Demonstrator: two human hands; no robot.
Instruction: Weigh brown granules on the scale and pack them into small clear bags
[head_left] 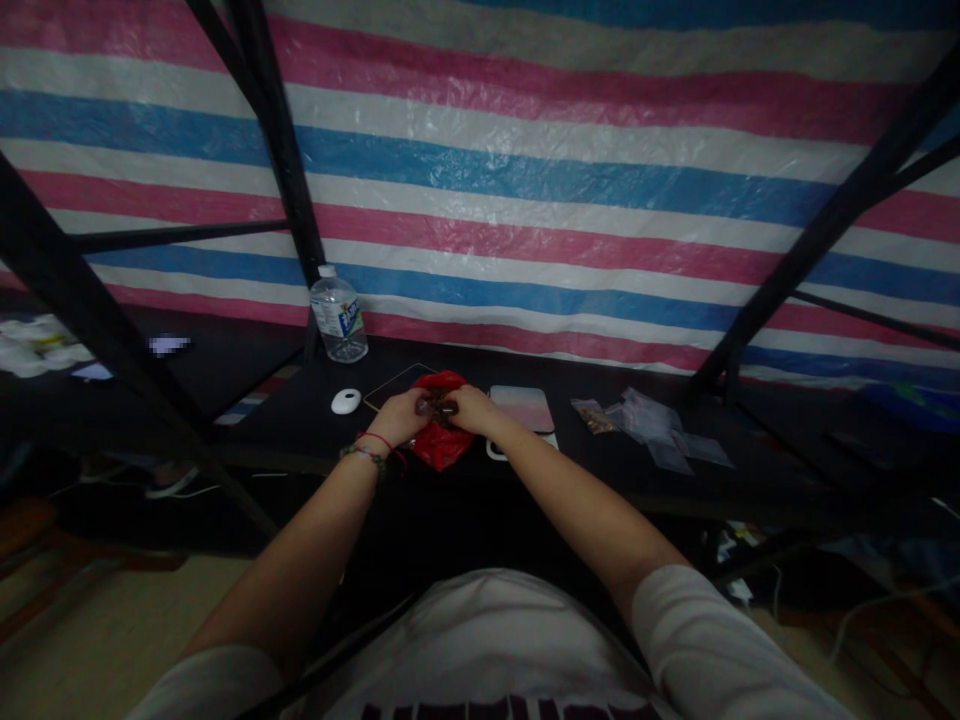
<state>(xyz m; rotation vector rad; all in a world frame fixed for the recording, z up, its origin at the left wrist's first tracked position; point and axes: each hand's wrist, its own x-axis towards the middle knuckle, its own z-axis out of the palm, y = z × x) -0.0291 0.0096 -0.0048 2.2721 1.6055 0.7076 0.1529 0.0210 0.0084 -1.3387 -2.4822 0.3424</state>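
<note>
Red bag [441, 448]: it is lying open at the front edge of the black worktop [296, 415], left of the middle, with dark brown contents [442, 412] showing at its mouth.
Left hand [403, 416]: it is reaching into the mouth from the left, fingers bending inward; what they are grasping is too small to tell.
Right hand [469, 408]: it is meeting the left one from the right, fingers curling over the contents; its grip cannot be told either.
White rounded object [346, 401]: it is sitting left of the bag.
Bottle [341, 318]: it is standing upright near the back left corner.
Pale pink flat item [523, 408]: it is lying just beside the right hand.
Clear packets [654, 422]: they are overlapping toward the right edge, beside a packet of brown pieces [594, 416].
</note>
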